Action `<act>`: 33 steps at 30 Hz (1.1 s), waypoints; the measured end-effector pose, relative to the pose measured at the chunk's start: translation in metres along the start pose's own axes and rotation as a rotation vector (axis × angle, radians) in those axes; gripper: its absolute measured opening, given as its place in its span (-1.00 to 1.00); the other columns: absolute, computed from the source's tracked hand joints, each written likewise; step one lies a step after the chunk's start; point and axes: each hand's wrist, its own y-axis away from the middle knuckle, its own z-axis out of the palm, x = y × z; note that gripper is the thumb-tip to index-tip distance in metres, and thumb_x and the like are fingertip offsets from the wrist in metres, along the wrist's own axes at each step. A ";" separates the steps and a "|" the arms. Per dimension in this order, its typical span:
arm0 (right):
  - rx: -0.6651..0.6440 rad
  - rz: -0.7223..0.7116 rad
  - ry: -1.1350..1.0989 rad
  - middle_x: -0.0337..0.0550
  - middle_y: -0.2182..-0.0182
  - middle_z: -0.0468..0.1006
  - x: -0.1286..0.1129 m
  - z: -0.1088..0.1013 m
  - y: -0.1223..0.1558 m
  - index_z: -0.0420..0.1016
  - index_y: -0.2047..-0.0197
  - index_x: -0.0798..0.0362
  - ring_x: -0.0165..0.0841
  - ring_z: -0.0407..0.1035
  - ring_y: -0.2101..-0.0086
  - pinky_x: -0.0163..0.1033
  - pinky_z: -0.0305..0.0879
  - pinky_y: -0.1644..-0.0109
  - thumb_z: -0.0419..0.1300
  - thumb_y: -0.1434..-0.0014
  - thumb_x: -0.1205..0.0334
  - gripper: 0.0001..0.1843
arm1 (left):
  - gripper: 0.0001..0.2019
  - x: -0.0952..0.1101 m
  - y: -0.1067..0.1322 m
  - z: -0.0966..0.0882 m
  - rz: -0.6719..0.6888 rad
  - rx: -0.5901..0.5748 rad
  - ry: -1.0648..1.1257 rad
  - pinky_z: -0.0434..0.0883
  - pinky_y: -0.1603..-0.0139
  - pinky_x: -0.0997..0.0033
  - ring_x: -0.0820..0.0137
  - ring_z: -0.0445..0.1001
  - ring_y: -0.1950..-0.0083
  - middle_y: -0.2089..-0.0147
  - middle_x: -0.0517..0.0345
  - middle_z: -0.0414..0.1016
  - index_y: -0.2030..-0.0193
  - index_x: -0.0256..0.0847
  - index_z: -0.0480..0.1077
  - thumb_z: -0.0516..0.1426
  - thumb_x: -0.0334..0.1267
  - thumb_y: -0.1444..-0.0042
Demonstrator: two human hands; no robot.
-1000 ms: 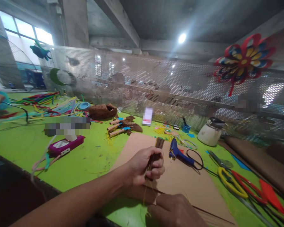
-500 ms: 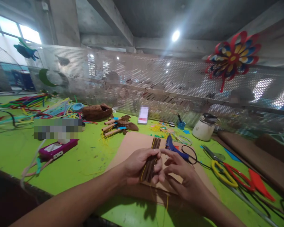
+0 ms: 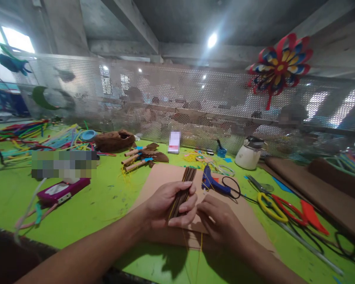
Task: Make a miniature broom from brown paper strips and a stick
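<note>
My left hand (image 3: pixel 162 203) is closed round a bundle of thin dark brown strips (image 3: pixel 180 198), held tilted above a tan cardboard sheet (image 3: pixel 158 177). Yellow thread (image 3: pixel 200 246) runs along the bundle, and strands of it hang below the hands. Just to the right is my right hand (image 3: pixel 220 219), its fingers bent and drawn together near my left fingertips. Whatever those fingers may pinch is hidden. Beyond them, a blue glue gun (image 3: pixel 214 183) lies on the cardboard.
Scissors (image 3: pixel 269 205) with yellow handles and a red-handled tool (image 3: pixel 291 209) lie right, near a white jug (image 3: pixel 249 154). Brown feather-like pieces with tan stems (image 3: pixel 144 157) are behind the cardboard. A purple power strip (image 3: pixel 63 193) and colourful pipe cleaners (image 3: pixel 62 138) are left.
My right hand's spread fingers have drawn in and curled, and the hand sits lower. The left hand keeps its hold on the bundle. The whole view has shifted slightly.
</note>
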 end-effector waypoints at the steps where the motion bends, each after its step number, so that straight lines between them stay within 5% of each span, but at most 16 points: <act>1: 0.062 0.002 0.018 -0.11 0.45 0.37 -0.003 -0.003 0.000 0.42 0.36 0.10 -0.35 0.25 0.42 -0.27 0.20 0.36 -0.01 -0.19 0.44 -0.79 | -0.70 0.001 0.000 0.000 -0.002 -0.010 0.003 0.05 0.84 0.67 0.49 0.30 0.69 0.63 0.28 0.13 0.35 -0.23 0.22 -0.24 -0.26 -0.29; 5: 0.257 -0.056 0.056 0.08 0.07 0.33 -0.015 -0.015 -0.002 0.42 0.31 0.12 -0.34 0.24 0.31 -0.18 0.25 0.23 0.04 -0.14 0.50 -0.83 | -0.69 0.000 0.001 0.000 -0.013 -0.051 -0.005 -0.01 0.86 0.67 0.45 0.34 0.66 0.63 0.26 0.15 0.33 -0.23 0.23 -0.26 -0.25 -0.29; 8: 0.230 -0.106 0.107 0.09 -0.09 0.26 -0.017 -0.018 -0.005 0.42 0.34 0.12 -0.33 0.24 0.28 -0.14 0.26 0.20 0.03 -0.14 0.52 -0.80 | -0.68 -0.002 0.002 -0.001 -0.046 -0.090 -0.009 0.01 0.85 0.67 0.47 0.32 0.68 0.64 0.26 0.15 0.34 -0.24 0.24 -0.25 -0.26 -0.28; 12: 0.138 -0.125 0.182 -0.01 0.27 0.49 -0.012 -0.019 -0.008 0.43 0.35 0.10 -0.31 0.25 0.35 -0.16 0.25 0.28 0.01 -0.17 0.49 -0.79 | -0.70 -0.001 0.003 0.000 -0.092 -0.129 -0.005 0.05 0.84 0.67 0.49 0.29 0.70 0.65 0.28 0.14 0.33 -0.25 0.25 -0.23 -0.26 -0.28; 15: 0.177 -0.130 0.229 -0.11 0.50 0.44 -0.015 -0.020 -0.008 0.43 0.34 0.12 -0.25 0.26 0.30 -0.10 0.24 0.21 0.00 -0.18 0.50 -0.79 | -0.69 0.002 0.004 0.001 -0.001 -0.103 0.008 0.15 0.83 0.64 0.45 0.34 0.67 0.63 0.27 0.18 0.32 -0.23 0.24 -0.25 -0.25 -0.28; 20: 0.122 -0.343 0.185 -0.10 0.45 0.47 -0.028 -0.023 -0.006 0.42 0.21 0.13 -0.22 0.30 0.12 0.05 0.09 -0.11 -0.07 -0.22 0.50 -0.74 | -0.70 -0.001 0.003 -0.004 0.062 -0.096 -0.040 0.33 0.69 0.54 0.33 0.49 0.56 0.59 0.19 0.35 0.27 -0.19 0.21 -0.27 -0.20 -0.29; 26: 0.126 -0.300 0.046 -0.15 0.52 0.40 -0.020 -0.009 -0.003 0.36 0.20 0.08 -0.31 0.28 0.41 -0.18 0.30 0.32 -0.07 -0.24 0.44 -0.79 | -0.70 -0.006 0.003 0.000 0.027 -0.092 -0.029 0.35 0.69 0.55 0.34 0.50 0.56 0.59 0.18 0.39 0.27 -0.17 0.18 -0.29 -0.19 -0.29; 33: -0.002 -0.220 -0.054 -0.09 0.31 0.48 -0.017 0.018 0.006 0.33 0.06 -0.05 -0.24 0.38 0.27 -0.14 0.41 0.22 0.01 -0.20 0.39 -0.74 | -0.76 -0.007 0.002 0.010 0.062 0.016 -0.056 0.24 0.79 0.61 0.45 0.34 0.72 0.65 0.27 0.29 0.29 -0.22 0.21 -0.19 -0.19 -0.26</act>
